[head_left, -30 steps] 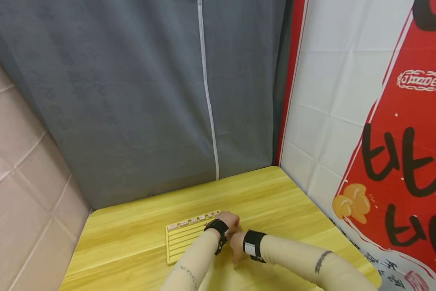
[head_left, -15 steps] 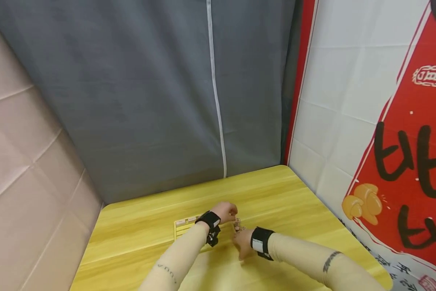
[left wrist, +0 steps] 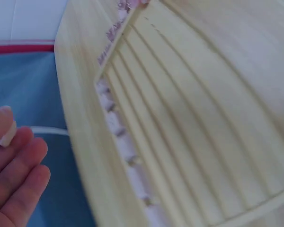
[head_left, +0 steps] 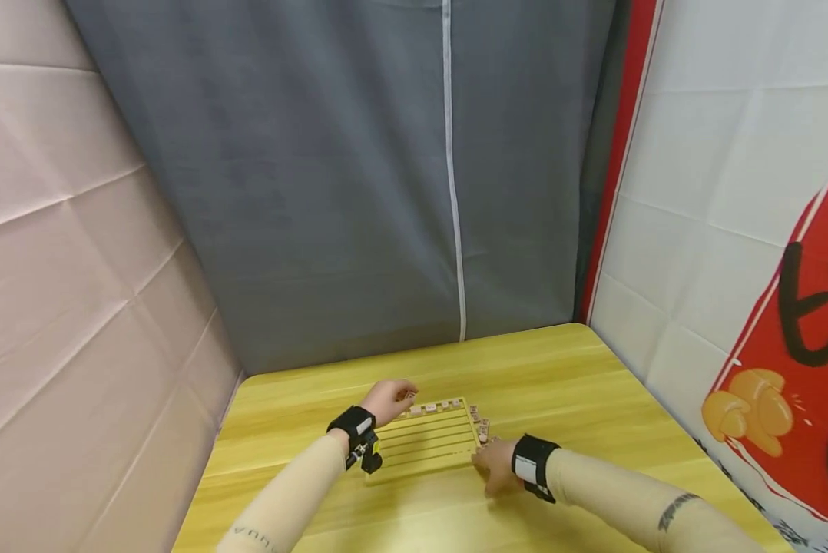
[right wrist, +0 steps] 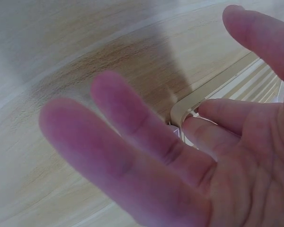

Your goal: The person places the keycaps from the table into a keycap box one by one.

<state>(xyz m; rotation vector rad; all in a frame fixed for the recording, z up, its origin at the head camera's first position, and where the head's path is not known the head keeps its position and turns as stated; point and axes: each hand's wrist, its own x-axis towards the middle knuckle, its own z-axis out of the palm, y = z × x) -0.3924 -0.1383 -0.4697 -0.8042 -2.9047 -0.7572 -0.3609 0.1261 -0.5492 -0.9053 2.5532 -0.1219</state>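
Observation:
A light wooden board (head_left: pixel 424 444) with several parallel grooves lies on the table, a row of small blocks (left wrist: pixel 126 146) along its far edge. Just beyond its far left corner, my left hand (head_left: pixel 388 402) pinches a small pale tile (left wrist: pixel 8 135) between thumb and fingers. My right hand (head_left: pixel 498 464) is at the board's near right corner, fingers mostly straight and spread; the fingers nearest the corner seem to touch it. Several small marked tiles (head_left: pixel 483 429) lie in a line beside the board's right edge, partly hidden by this hand.
The yellow wood-grain table (head_left: pixel 303 453) ends at a grey curtain (head_left: pixel 345 230) behind. A pale wall covering (head_left: pixel 96 307) stands at the left, and a white and red printed sheet (head_left: pixel 683 253) at the right.
My left hand has moved left from the loose tiles to the board's far left corner, carrying a tile. My right hand stays near the board's right side. The head view has turned left.

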